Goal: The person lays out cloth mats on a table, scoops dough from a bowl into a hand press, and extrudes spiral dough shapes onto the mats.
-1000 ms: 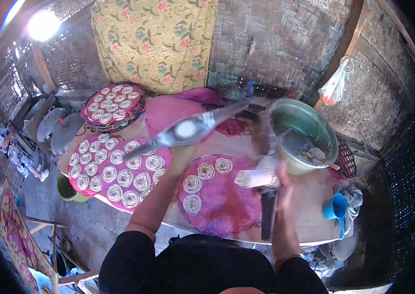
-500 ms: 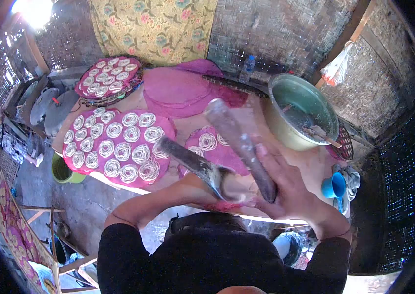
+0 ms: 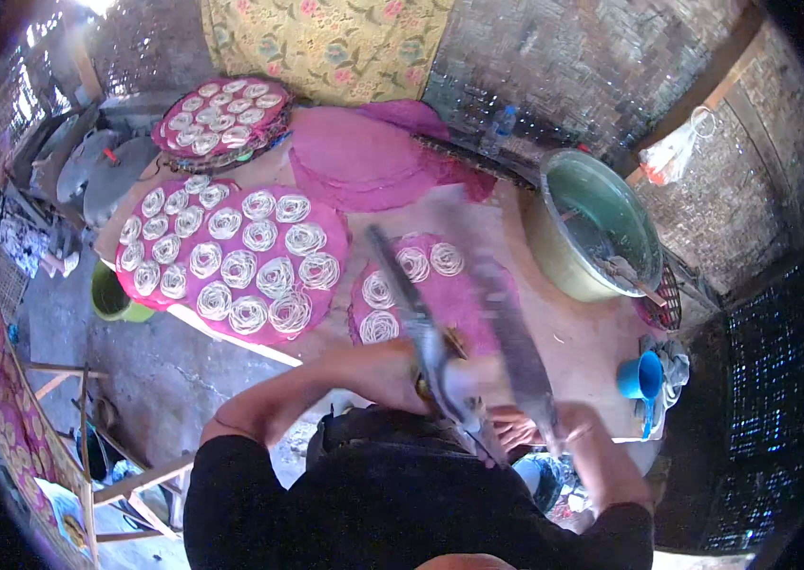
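A two-handled press, smeared by motion, is held over the near edge of the table, its two long handles pointing up and away. My left hand grips its body from the left, though the press hides most of the fingers. Below the right-hand handle, my right hand has its fingers stretched out close to the press; contact is unclear. Just beyond lies a pink round sheet with several white noodle coils along its far and left sides. A larger pink sheet to the left carries many more coils.
Stacked pink sheets and a coil-laden round tray sit at the back. At right are a large green tub and a blue dipper. A green bucket stands beside the table; another person is far left.
My right hand has moved down toward my body, from around the right-hand handle to below it. The press has tilted more upright, and the camera view has shifted slightly.
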### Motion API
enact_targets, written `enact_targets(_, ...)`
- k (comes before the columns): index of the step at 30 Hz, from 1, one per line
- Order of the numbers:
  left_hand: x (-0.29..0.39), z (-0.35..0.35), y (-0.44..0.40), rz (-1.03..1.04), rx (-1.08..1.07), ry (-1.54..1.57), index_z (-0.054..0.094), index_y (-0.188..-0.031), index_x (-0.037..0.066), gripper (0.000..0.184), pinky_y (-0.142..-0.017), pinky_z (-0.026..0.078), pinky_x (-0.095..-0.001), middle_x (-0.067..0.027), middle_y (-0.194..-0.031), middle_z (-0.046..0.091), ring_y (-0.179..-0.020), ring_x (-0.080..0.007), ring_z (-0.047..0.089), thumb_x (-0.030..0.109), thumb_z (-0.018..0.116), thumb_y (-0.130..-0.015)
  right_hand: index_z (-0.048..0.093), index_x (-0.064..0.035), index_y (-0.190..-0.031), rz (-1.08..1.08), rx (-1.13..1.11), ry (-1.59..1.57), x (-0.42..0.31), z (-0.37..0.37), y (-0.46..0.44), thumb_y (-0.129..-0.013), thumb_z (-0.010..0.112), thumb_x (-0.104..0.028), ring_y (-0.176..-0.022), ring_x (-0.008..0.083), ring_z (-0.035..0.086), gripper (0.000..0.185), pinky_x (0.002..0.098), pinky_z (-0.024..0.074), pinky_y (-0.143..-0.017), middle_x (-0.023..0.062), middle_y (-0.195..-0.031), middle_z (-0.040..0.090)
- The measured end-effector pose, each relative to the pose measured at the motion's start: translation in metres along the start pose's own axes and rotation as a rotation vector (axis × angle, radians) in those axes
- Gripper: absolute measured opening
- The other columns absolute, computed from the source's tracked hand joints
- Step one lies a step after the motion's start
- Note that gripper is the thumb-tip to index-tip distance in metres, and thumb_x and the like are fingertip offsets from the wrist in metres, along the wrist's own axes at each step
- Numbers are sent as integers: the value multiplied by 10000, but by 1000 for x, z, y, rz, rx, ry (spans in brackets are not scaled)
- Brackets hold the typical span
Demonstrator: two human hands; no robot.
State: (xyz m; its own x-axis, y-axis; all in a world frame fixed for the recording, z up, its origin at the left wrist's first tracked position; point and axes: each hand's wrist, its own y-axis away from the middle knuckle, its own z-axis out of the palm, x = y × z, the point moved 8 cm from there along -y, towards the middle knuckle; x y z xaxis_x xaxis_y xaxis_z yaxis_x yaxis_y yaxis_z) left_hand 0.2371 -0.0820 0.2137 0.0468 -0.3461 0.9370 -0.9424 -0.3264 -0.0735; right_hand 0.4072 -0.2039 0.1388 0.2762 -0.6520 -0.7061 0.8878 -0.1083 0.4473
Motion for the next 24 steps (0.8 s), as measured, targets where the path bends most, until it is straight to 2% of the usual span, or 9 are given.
enact_targets(1, 8, -3, 3, 7, -131, -158, 541, -1194, 29, 707, -1021, 350, -388, -148, -1230, 541, -1179, -272, 479, 429, 783, -663, 171, 73, -1398, -57, -101, -78, 12, 9, -5, -694, 703, -529, -1194, 286, 458, 1069, 402, 342, -1016, 208, -1324, 431)
enact_targets(3, 41, -45, 7, 366, 328, 295, 266, -1405, 99, 991, -1041, 302, -497, -183, -1378, 370, -1266, -315, 386, 433, 798, -637, 187, 72, -1394, -173, -198, -180, 13, 25, -16, -703, 656, -564, -1164, 293, 479, 1050, 407, 364, -989, 217, -1301, 445)
enact_targets(4, 62, -63, -8, 624, 340, 615, 103, -1440, 100, 1003, -1063, 278, -481, -196, -1408, 317, -1268, -359, 378, 471, 707, -731, 195, 71, -1391, -215, -205, -212, 10, 26, -18, -708, 633, -582, -1150, 297, 490, 1042, 410, 375, -976, 222, -1290, 452)
enact_targets(8, 96, -103, -49, 690, 255, 1013, 352, -1309, -42, 683, -1009, 356, -461, -193, -1233, 492, -1140, -359, 485, 492, 437, -891, 227, 67, -1382, -410, -139, -295, -13, 21, -22, -727, 540, -654, -1091, 311, 532, 1023, 420, 419, -922, 240, -1244, 481)
enact_targets(13, -36, -122, -98, 412, 333, 1450, 501, -1161, -27, 617, -978, 381, -463, -181, -1064, 579, -1076, -347, 525, 518, 438, -878, 267, 63, -1371, -568, 231, -280, -38, -14, -8, -751, 424, -743, -1017, 330, 584, 1029, 432, 473, -855, 263, -1187, 517)
enact_targets(14, -72, -120, -103, 446, 312, 1550, 510, -1125, -21, 609, -973, 383, -461, -171, -1053, 578, -1055, -339, 531, 528, 440, -873, 309, 69, -1344, -505, 393, -283, -29, -31, -7, -791, 307, -746, -929, 344, 613, 986, 440, 494, -804, 266, -1097, 556)
enact_targets(17, -174, -108, -109, 588, 256, 1732, 532, -1063, -17, 675, -916, 408, -451, -181, -1003, 581, -961, -336, 554, 607, 356, -877, 380, 63, -1299, -302, 629, -403, -20, -52, -22, -855, 344, -649, -832, 328, 636, 840, 423, 522, -737, 238, -982, 603)
enact_targets(19, -193, -98, -94, 730, 293, 1814, 529, -1054, -11, 669, -906, 409, -430, -166, -1003, 573, -966, -326, 541, 612, 375, -865, 446, 51, -1253, -220, 672, -499, -16, -52, -36, -871, 387, -604, -739, 310, 647, 760, 403, 542, -680, 219, -899, 625)
enact_targets(24, -208, -81, -81, 601, 555, 1857, 539, -974, 8, 585, -880, 405, -438, -143, -928, 562, -920, -298, 524, 570, 416, -865, 450, 65, -1225, -88, 751, -423, -23, -41, -21, -869, 373, -601, -742, 309, 652, 759, 412, 543, -700, 248, -932, 623)
